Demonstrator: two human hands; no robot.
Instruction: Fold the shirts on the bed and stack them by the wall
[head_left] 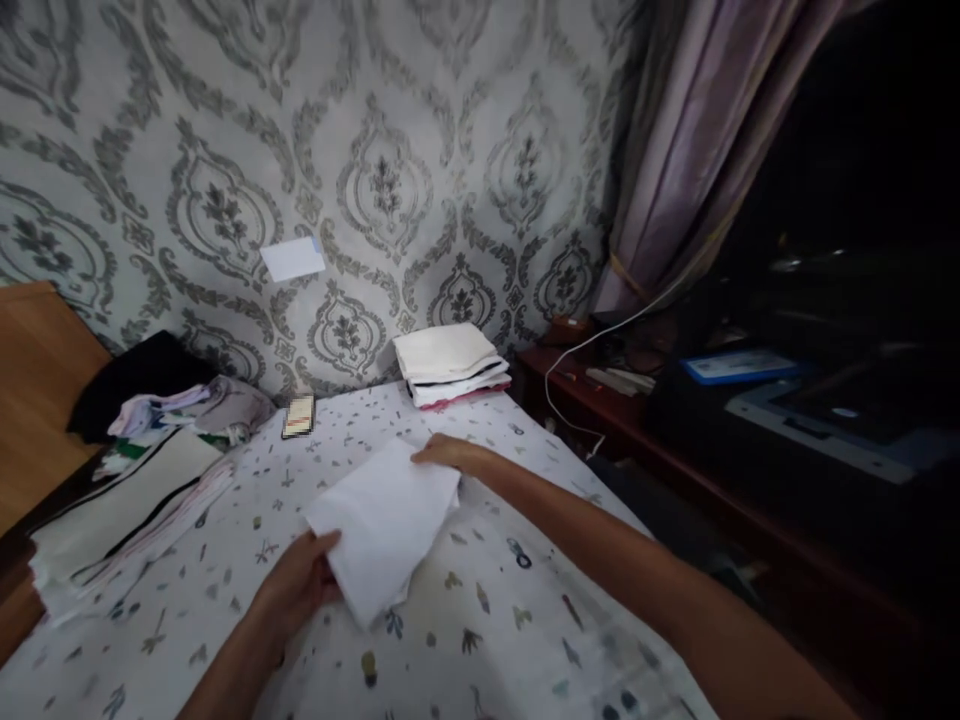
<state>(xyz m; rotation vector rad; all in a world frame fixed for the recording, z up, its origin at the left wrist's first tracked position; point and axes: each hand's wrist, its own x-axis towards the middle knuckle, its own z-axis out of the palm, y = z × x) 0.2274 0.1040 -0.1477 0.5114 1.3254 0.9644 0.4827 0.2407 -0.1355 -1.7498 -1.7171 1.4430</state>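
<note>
A folded white cloth (390,520) is held between my two hands, above the middle of a bed sheet (480,650) printed with small plants. My left hand (304,572) grips its near left edge, thumb on top and fingers underneath. At the far right corner my right hand (444,453) pinches the cloth, its other fingers partly hidden. Beyond the cloth, against the wall, sits a stack of folded fabric (450,355), cream on top with white and red layers below. To the left lies a pile of flat cream and white cloths (135,510) with black stripes.
A phone (298,416) lies near the wall. Crumpled clothes (187,405) and a black garment (127,380) are heaped at the left by a wooden board (45,390). On the right stands a dark red desk (600,410) with a white cable (570,350) hanging over it.
</note>
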